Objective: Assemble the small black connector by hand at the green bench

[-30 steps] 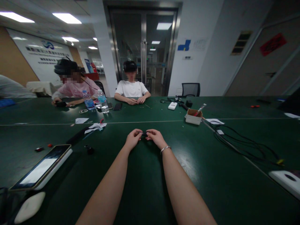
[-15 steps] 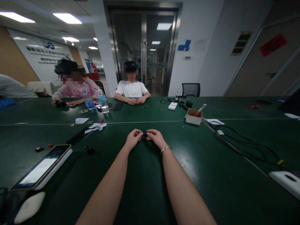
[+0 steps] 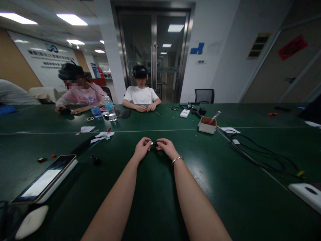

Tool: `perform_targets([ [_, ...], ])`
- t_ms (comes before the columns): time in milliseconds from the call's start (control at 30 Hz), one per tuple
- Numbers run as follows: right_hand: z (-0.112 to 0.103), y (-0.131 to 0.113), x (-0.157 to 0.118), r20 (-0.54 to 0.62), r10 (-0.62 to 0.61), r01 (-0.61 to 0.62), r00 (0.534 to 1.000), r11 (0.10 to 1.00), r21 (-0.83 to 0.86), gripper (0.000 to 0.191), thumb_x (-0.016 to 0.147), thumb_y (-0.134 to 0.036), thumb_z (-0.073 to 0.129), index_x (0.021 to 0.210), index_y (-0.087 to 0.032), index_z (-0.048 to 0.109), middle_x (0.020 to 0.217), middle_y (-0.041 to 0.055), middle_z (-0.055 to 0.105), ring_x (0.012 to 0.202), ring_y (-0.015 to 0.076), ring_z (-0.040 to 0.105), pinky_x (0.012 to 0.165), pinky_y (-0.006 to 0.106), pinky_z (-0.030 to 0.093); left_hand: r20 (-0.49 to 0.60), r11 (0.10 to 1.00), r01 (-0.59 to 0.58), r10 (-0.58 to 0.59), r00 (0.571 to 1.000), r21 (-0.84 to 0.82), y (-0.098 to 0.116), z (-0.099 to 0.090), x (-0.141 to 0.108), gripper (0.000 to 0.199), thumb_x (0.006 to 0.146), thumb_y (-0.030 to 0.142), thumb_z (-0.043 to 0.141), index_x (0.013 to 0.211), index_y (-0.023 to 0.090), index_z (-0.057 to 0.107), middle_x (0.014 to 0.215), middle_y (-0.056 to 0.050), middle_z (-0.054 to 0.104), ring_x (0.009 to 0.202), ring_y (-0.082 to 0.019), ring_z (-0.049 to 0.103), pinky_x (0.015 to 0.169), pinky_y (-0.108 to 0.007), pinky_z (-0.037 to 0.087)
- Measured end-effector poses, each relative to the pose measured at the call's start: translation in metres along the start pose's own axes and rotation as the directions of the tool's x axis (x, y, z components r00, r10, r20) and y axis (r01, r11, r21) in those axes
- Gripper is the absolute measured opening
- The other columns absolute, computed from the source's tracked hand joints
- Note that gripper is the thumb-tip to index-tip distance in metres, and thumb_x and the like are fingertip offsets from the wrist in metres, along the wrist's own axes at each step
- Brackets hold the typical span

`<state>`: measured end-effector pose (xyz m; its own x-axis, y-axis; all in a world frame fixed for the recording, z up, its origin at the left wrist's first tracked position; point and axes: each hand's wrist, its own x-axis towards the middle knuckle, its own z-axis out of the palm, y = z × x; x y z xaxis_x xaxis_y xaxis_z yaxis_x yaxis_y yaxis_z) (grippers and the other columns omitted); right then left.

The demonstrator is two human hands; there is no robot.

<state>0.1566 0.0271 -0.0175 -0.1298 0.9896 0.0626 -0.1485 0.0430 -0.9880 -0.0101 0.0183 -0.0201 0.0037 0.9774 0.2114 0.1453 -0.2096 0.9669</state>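
My left hand (image 3: 142, 148) and my right hand (image 3: 167, 147) meet over the middle of the green table (image 3: 160, 187). Between their fingertips they pinch a small dark part (image 3: 154, 143), too small to make out. Both forearms stretch forward from the near edge. A silver bracelet (image 3: 177, 159) circles my right wrist.
A phone on a white case (image 3: 43, 179) lies near left, beside a small black piece (image 3: 95, 159). A cardboard box (image 3: 207, 125) and black cables (image 3: 260, 155) are at right. Two water bottles (image 3: 109, 108) stand far left. Two people sit across the table.
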Motion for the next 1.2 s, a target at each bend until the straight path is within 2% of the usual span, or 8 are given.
perform_targets([
  [133,0.000,0.000,0.000,0.003,0.001,-0.001,1.000,1.000,-0.002,0.017,0.076,-0.014,0.066,0.093,-0.011,0.065,0.066,0.0030,0.067,0.058,0.0109,0.066,0.056,0.020,0.055,0.021,1.000,0.021,-0.022,1.000,0.005,0.002,-0.001,0.000,0.025,0.075,0.039,0.061,0.088,0.017,0.060,0.069,0.000,0.057,0.060,-0.010,0.056,0.054,-0.021,0.046],
  [267,-0.001,0.000,0.000,0.008,-0.002,0.002,1.000,1.000,0.000,0.016,0.076,-0.013,0.066,0.092,-0.011,0.065,0.066,0.0024,0.067,0.057,0.0102,0.066,0.055,0.019,0.054,0.036,0.998,0.059,-0.058,0.998,-0.002,0.001,-0.002,0.001,0.023,0.074,0.032,0.063,0.091,0.017,0.061,0.073,-0.001,0.059,0.063,-0.010,0.057,0.057,-0.022,0.047],
  [533,-0.001,-0.002,-0.001,0.008,0.004,-0.004,1.000,1.000,-0.003,0.015,0.077,-0.012,0.065,0.092,-0.011,0.064,0.066,0.0022,0.067,0.058,0.0101,0.066,0.055,0.018,0.055,-0.008,0.999,0.034,-0.034,0.999,0.011,0.000,-0.001,0.001,0.023,0.073,0.033,0.064,0.088,0.015,0.064,0.080,-0.004,0.061,0.065,-0.011,0.057,0.057,-0.023,0.049],
  [733,0.001,-0.003,-0.002,0.001,0.012,-0.012,1.000,1.000,0.014,0.015,0.076,-0.012,0.066,0.091,-0.011,0.064,0.065,0.0014,0.066,0.055,0.0089,0.065,0.054,0.017,0.054,-0.001,1.000,0.022,-0.022,1.000,-0.006,0.009,0.001,-0.003,0.026,0.076,0.039,0.060,0.089,0.017,0.060,0.064,0.002,0.054,0.055,-0.009,0.053,0.051,-0.020,0.044],
  [833,0.000,-0.003,-0.002,0.002,0.009,-0.009,1.000,1.000,0.007,0.016,0.075,-0.012,0.066,0.091,-0.011,0.064,0.067,0.0023,0.067,0.056,0.0095,0.065,0.055,0.018,0.054,0.036,1.000,0.024,-0.024,0.999,0.019,0.012,-0.001,-0.005,0.024,0.076,0.038,0.059,0.087,0.017,0.061,0.067,0.001,0.055,0.059,-0.009,0.054,0.053,-0.020,0.045],
  [1000,-0.001,-0.002,-0.001,0.003,0.005,-0.005,1.000,1.000,-0.008,0.016,0.076,-0.013,0.065,0.092,-0.011,0.065,0.067,0.0027,0.067,0.058,0.0104,0.066,0.056,0.019,0.054,0.049,0.996,0.081,-0.082,0.995,0.028,0.007,-0.004,-0.002,0.023,0.074,0.032,0.063,0.092,0.017,0.064,0.072,-0.001,0.060,0.063,-0.011,0.057,0.058,-0.023,0.047],
  [1200,-0.001,-0.001,-0.002,0.012,-0.003,0.003,1.000,1.000,0.001,0.014,0.077,-0.011,0.063,0.091,-0.011,0.064,0.066,0.0019,0.067,0.057,0.0094,0.066,0.055,0.018,0.054,0.018,0.998,0.067,-0.067,0.998,0.009,0.003,-0.002,0.000,0.024,0.074,0.032,0.063,0.091,0.016,0.065,0.076,-0.003,0.061,0.063,-0.011,0.057,0.057,-0.023,0.047],
])
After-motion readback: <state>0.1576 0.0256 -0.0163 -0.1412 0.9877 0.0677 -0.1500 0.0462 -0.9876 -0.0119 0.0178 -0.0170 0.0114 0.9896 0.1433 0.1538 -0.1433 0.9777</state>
